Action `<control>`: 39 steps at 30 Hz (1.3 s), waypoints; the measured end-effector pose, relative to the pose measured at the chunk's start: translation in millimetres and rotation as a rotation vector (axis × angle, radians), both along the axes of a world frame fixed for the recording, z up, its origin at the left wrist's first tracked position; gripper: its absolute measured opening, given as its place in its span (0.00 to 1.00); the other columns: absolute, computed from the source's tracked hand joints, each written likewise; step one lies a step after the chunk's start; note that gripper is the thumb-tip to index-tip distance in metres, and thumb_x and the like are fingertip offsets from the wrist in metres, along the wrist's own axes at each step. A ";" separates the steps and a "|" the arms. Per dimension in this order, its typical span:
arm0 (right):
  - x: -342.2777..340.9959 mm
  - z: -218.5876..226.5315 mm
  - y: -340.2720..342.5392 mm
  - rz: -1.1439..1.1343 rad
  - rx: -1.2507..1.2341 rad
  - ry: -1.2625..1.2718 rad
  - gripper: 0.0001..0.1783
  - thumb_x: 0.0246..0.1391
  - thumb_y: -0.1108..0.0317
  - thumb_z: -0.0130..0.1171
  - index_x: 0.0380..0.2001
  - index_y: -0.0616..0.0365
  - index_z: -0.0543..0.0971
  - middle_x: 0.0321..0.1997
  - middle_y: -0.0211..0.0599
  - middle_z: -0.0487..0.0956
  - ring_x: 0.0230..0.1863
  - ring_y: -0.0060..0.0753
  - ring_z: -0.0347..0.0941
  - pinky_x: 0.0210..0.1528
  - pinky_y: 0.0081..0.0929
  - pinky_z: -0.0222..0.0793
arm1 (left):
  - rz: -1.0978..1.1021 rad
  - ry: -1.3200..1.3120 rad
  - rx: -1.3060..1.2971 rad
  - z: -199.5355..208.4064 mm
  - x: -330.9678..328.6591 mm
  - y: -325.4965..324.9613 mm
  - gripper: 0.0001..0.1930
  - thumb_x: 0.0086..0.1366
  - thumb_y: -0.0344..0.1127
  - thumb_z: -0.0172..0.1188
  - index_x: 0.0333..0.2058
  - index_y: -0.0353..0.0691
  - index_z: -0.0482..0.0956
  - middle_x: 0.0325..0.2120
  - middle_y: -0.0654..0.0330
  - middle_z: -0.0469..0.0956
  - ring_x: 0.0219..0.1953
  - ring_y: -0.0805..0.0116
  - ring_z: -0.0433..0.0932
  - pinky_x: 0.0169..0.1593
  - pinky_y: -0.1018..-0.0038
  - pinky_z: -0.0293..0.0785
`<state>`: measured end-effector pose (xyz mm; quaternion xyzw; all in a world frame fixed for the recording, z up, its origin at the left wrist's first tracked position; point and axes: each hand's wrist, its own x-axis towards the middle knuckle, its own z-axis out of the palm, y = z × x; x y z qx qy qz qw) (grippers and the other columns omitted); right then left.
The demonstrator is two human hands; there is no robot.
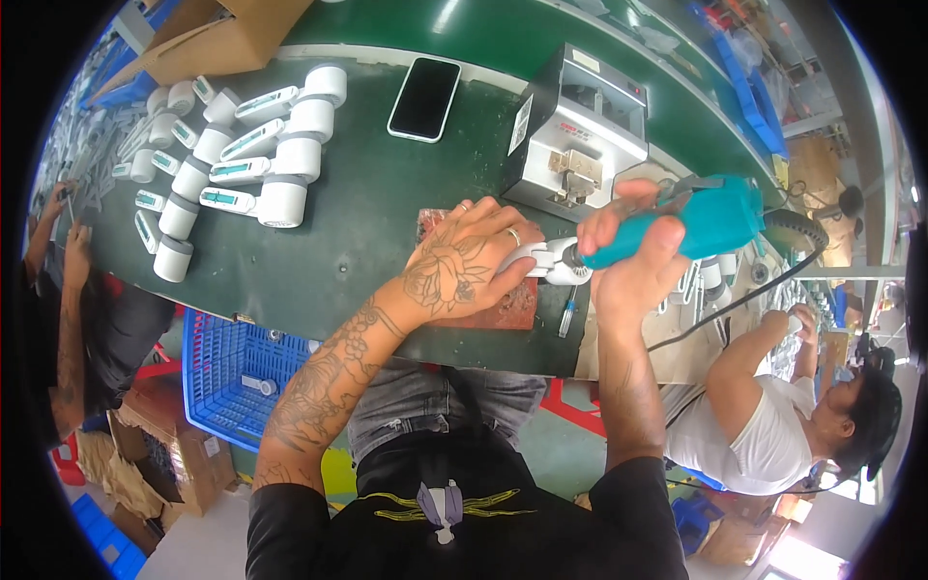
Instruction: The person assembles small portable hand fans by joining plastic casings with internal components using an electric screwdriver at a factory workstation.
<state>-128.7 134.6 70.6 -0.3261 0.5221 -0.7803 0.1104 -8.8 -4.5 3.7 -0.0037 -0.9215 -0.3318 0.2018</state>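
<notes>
1. Nearest the camera: black shirt point(454, 522) and grey jeans point(425, 401) of the seated person, both forearms rising from the lower edge.
2. Surface: green bench point(358, 232), with a green conveyor point(503, 34) behind it. Workshop room; a blue crate point(227, 372) and cartons point(164, 464) on the floor at left.
3. Count: one phone point(424, 98), face up; one grey machine point(575, 130); one cardboard box point(222, 39); one reddish mat point(507, 304); roughly a dozen white units point(283, 201) in rows at left, exact number unclear.
4. Left hand point(464, 266): tattooed, palm down over the mat, fingers closed around a white part point(543, 259).
5. Right hand point(633, 256): fingers wrapped tight around a teal driver point(691, 224), held level, tip at the white part. Black cord point(735, 300) trails right.
6. Others: one person in white point(764, 425) at right; an arm point(68, 319) at left.
</notes>
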 end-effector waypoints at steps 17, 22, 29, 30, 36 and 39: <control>10.0 -20.0 3.1 -0.038 0.133 0.038 0.37 0.62 0.31 0.59 0.37 0.62 0.69 0.21 0.37 0.70 0.20 0.34 0.68 0.26 0.33 0.68 | -0.035 -0.135 -0.019 9.8 2.7 -0.1 0.18 0.72 0.43 0.56 0.54 0.41 0.80 0.50 0.57 0.76 0.56 0.53 0.72 0.65 0.50 0.65; 14.5 -22.1 -10.7 -0.038 0.077 0.034 0.32 0.66 0.36 0.58 0.36 0.61 0.71 0.21 0.36 0.70 0.20 0.33 0.67 0.25 0.34 0.68 | 0.007 -0.115 -0.027 10.4 4.8 -6.7 0.17 0.70 0.43 0.58 0.51 0.40 0.82 0.50 0.57 0.77 0.55 0.54 0.73 0.65 0.51 0.66; 1.0 -49.5 71.9 0.186 -0.248 -0.352 0.34 0.61 0.34 0.60 0.51 0.54 0.76 0.32 0.31 0.75 0.27 0.29 0.65 0.31 0.32 0.64 | -0.084 0.315 -0.318 2.5 28.6 15.9 0.16 0.58 0.38 0.63 0.45 0.43 0.79 0.38 0.58 0.80 0.45 0.52 0.81 0.54 0.62 0.76; 18.8 -27.6 77.1 0.020 -0.284 -0.340 0.39 0.60 0.29 0.57 0.51 0.56 0.75 0.24 0.30 0.71 0.23 0.27 0.65 0.28 0.28 0.62 | -0.062 0.278 -0.412 5.6 39.3 27.3 0.17 0.58 0.36 0.62 0.47 0.42 0.79 0.38 0.58 0.80 0.46 0.52 0.81 0.56 0.63 0.76; 67.7 -16.9 88.5 0.015 -0.254 -0.099 0.39 0.64 0.30 0.54 0.46 0.62 0.71 0.21 0.29 0.65 0.20 0.22 0.61 0.23 0.20 0.57 | 0.307 -0.052 -0.323 49.5 167.7 -77.8 0.18 0.60 0.29 0.59 0.51 0.40 0.80 0.42 0.54 0.81 0.47 0.52 0.81 0.62 0.56 0.74; 85.1 -25.8 90.9 -0.123 -0.119 -0.288 0.46 0.61 0.19 0.38 0.45 0.56 0.75 0.17 0.32 0.65 0.17 0.28 0.60 0.24 0.26 0.58 | 0.694 0.061 -0.450 46.3 269.7 -174.9 0.19 0.54 0.19 0.61 0.46 0.39 0.79 0.45 0.53 0.79 0.52 0.49 0.78 0.62 0.55 0.71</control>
